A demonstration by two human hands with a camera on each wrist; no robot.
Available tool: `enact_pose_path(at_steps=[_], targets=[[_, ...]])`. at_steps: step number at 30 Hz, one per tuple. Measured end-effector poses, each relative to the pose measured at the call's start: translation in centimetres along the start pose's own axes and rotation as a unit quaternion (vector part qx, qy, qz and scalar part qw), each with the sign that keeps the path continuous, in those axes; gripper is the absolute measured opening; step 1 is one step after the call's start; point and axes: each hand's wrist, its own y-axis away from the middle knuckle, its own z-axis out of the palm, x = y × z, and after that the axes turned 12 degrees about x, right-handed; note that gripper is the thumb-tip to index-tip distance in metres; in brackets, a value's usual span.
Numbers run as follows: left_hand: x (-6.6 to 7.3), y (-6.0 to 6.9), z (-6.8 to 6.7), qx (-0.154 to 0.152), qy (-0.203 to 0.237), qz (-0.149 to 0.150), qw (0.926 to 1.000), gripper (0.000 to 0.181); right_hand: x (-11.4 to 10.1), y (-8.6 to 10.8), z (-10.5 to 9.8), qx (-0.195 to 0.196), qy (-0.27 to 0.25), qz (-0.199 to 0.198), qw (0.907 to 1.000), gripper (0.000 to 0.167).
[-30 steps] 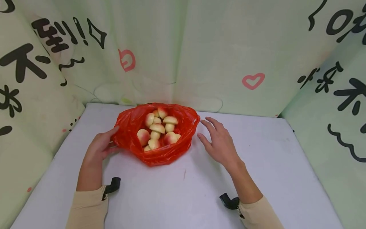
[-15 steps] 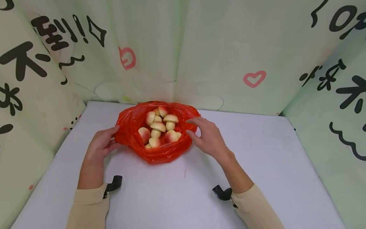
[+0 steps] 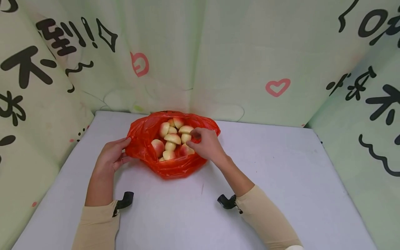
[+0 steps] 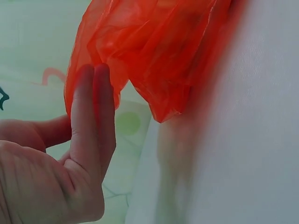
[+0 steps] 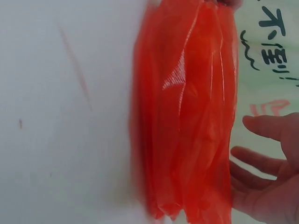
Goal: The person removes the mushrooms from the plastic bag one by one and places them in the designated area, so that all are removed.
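A red plastic bag [image 3: 175,171] sits at the back of the table with its mouth wide. Inside lie several cream mushrooms [image 3: 172,139] with reddish blushes; whether they are real or toy I cannot tell. My left hand [image 3: 110,156] pinches the bag's left rim, thumb over the edge; in the left wrist view its fingers [image 4: 84,116] lie against the film. Over the bag's right side my right hand [image 3: 207,146] reaches into the mouth, beside the rightmost mushrooms [image 3: 185,138]. Thumb and fingers of that hand [image 5: 273,172] are spread apart in the right wrist view.
White table [image 3: 275,180] surface surrounds the bag on the front and right. A pale green curtain [image 3: 243,62] with black lettering and pink hearts hangs at the back and both sides. Black wrist mounts [image 3: 125,200] stick out from both sleeves [image 3: 98,222].
My right hand has moved left, from beside the bag's right edge to over its mouth near the mushrooms. The left hand stays at the left rim; the bag has barely moved.
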Motion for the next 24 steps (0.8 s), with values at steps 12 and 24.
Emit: enact_pose_path(at_steps=[12, 24], targets=[[0.1, 0.1, 0.1, 0.033, 0.012, -0.007, 0.9994, 0.07, 0.1, 0.8, 1.9, -0.038, 0.022, 0.094, 0.9946, 0.071], [0.0, 0.0, 0.1, 0.027, -0.003, -0.003, 0.9996, 0.068, 0.4, 1.3, 2.5, -0.041, 0.042, 0.103, 0.993, 0.063]])
